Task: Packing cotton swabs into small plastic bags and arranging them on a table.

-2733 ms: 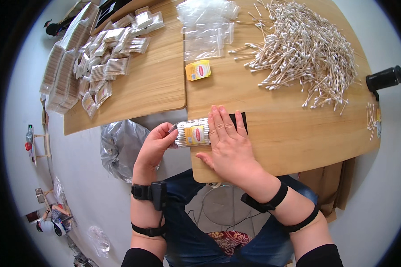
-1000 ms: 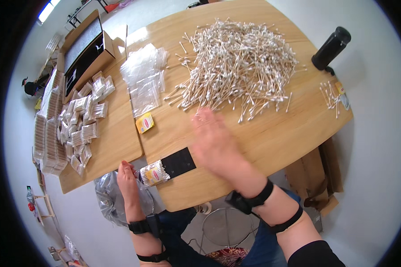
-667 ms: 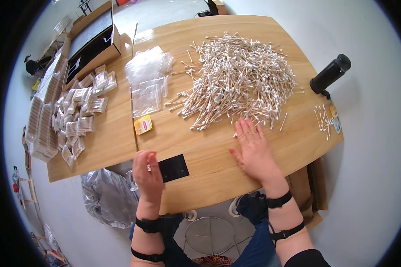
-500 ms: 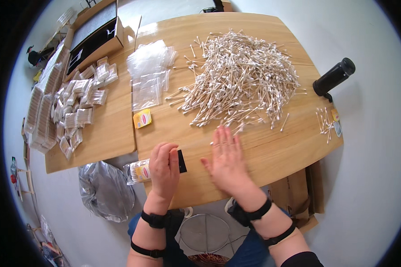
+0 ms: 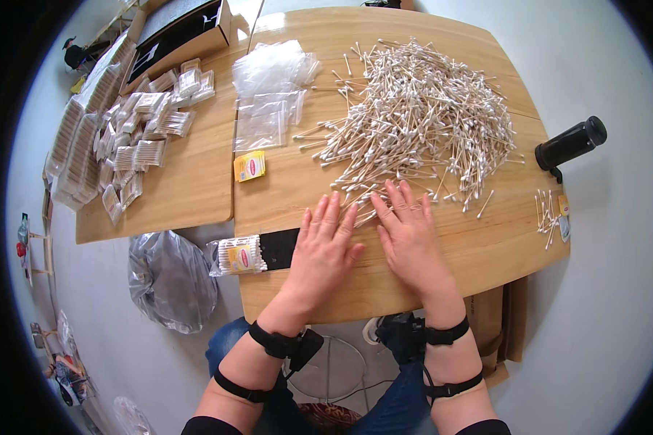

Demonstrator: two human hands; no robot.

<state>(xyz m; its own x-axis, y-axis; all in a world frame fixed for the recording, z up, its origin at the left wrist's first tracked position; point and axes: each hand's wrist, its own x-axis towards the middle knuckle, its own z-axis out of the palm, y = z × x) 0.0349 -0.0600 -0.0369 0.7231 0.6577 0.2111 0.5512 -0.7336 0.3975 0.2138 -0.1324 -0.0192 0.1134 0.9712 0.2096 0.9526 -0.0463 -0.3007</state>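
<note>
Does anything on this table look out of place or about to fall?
The filled bag of cotton swabs sticks out past the table edge, on a black pad. A few stray swabs lie apart at the right edge.

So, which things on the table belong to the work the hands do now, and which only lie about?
In the work:
left hand
right hand
pile of cotton swabs
filled swab packet
empty clear bags

Lying about:
black cylinder
grey plastic bag
black box
</note>
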